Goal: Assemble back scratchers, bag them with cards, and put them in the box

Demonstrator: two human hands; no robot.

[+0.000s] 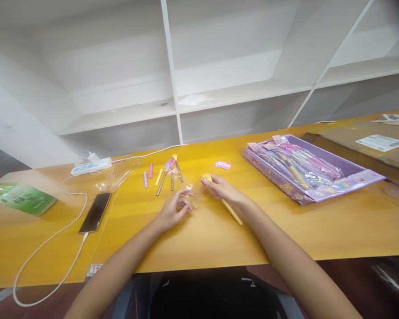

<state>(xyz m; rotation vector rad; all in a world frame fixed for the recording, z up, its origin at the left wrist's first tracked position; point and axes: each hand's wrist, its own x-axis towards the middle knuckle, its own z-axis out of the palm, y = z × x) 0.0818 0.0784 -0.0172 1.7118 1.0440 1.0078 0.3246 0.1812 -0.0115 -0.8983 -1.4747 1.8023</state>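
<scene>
In my right hand (221,189) is a yellow back scratcher (232,212); its hand-shaped head shows at my fingertips and its handle slants out under my palm toward the table's front. My left hand (175,208) rests low over the table, fingers loosely bent and apart. Just beyond its fingertips lies a clear plastic wrapper (194,198); whether they touch it I cannot tell. Further back, several back scratchers with metal rods (171,170) lie in a group. Beside them are a purple handle sleeve (145,180), a pink sleeve (150,170) and a yellow sleeve (158,177).
A pink card (222,165) lies behind my right hand. To the right, a purple display box (299,195) holds several wrapped back scratchers, beside a cardboard box (359,133). On the left are a phone (95,212) on a white cable, a green bottle (23,197) and a power strip (91,166).
</scene>
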